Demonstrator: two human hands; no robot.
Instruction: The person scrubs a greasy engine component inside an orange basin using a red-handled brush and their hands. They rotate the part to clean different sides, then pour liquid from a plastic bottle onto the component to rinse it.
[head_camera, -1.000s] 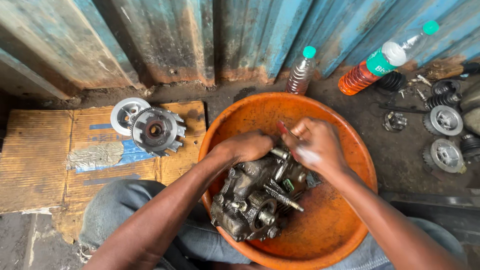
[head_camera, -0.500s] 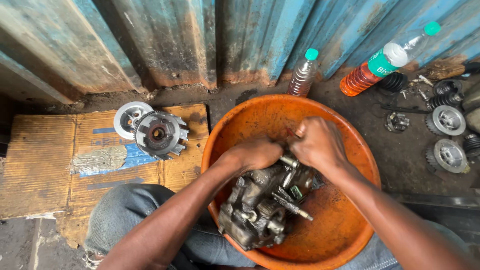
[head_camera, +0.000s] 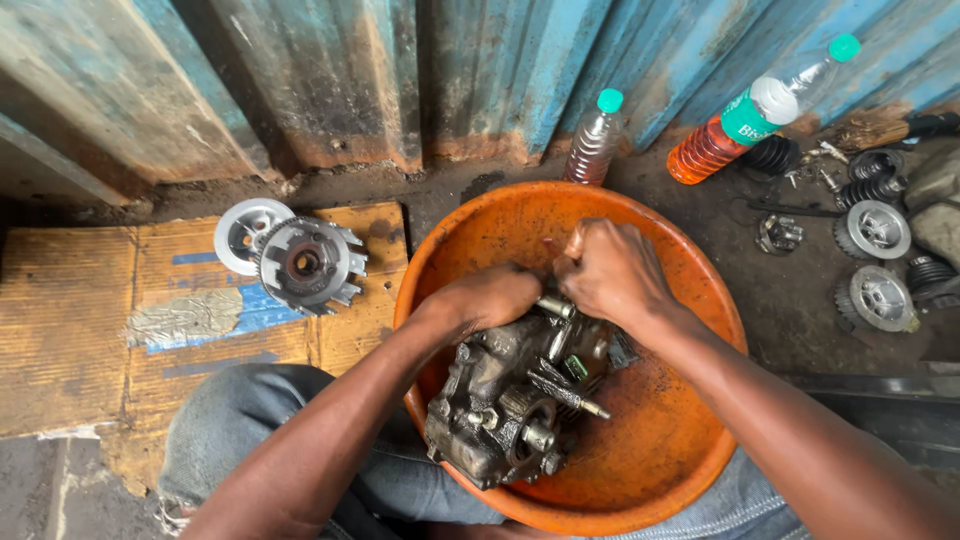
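Fists (head_camera: 610, 270) clenched together, knuckles up, atop greasy engine block (head_camera: 515, 400)

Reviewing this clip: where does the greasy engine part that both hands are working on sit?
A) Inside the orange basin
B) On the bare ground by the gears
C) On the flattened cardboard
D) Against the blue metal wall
A: the engine part lies inside the orange basin, with the left hand and right hand on its upper end.
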